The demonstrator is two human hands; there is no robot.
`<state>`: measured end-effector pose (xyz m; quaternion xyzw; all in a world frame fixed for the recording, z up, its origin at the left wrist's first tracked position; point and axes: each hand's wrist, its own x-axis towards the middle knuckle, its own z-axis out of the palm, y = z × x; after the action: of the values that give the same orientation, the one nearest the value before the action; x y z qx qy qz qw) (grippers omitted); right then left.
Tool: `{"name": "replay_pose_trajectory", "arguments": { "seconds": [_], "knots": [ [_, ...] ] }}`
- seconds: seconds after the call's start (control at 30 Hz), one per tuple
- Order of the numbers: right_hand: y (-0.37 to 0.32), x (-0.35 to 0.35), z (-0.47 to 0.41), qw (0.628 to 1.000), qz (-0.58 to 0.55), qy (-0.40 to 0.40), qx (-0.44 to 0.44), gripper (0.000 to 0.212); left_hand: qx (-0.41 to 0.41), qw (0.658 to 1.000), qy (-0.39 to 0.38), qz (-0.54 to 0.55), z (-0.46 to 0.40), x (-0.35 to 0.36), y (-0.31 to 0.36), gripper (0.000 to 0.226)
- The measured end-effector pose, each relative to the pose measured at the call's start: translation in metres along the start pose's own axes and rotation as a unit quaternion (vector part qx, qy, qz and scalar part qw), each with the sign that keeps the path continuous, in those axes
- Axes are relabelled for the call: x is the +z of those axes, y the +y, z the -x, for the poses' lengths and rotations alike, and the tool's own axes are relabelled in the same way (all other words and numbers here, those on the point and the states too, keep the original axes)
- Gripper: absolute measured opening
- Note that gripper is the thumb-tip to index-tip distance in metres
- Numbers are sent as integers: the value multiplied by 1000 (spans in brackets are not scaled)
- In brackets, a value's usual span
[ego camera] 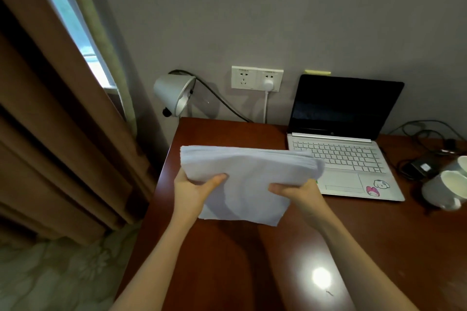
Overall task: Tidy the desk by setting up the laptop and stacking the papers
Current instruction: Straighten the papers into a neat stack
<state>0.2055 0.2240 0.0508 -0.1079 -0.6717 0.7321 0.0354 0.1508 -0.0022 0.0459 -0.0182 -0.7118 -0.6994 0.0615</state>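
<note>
We grip 1 stack of papers (249, 179) in both hands, left hand (194, 190) and right hand (299, 193), thumbs on top, above the surface's (379, 247) left edge. Its right end overlaps our view of 1 open laptop (346, 149) at the back edge; 2 mugs (447, 188) stand at the right edge.

A grey lamp (174, 93) leans by the wall sockets (257, 78); 2 white mugs (448, 188) sit beside tangled cables (424, 156).

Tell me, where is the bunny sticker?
In the head view, the pink and white bunny sticker sits on the open silver laptop's front right corner, beside its trackpad, left of the white mugs.
</note>
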Motion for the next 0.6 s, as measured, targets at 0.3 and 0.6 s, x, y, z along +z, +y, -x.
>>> {"name": "replay_pose_trajectory", "arguments": {
  "seconds": [0.3,0.6],
  "knots": [
    [-9,7,-10,1000,4,5,-17,38,-15,1000,25,5,-16,-3,7,46],
    [56,-6,-12,990,114,-40,73,39,-114,991,-54,-38,0,-19,-39,32]
  ]
}}
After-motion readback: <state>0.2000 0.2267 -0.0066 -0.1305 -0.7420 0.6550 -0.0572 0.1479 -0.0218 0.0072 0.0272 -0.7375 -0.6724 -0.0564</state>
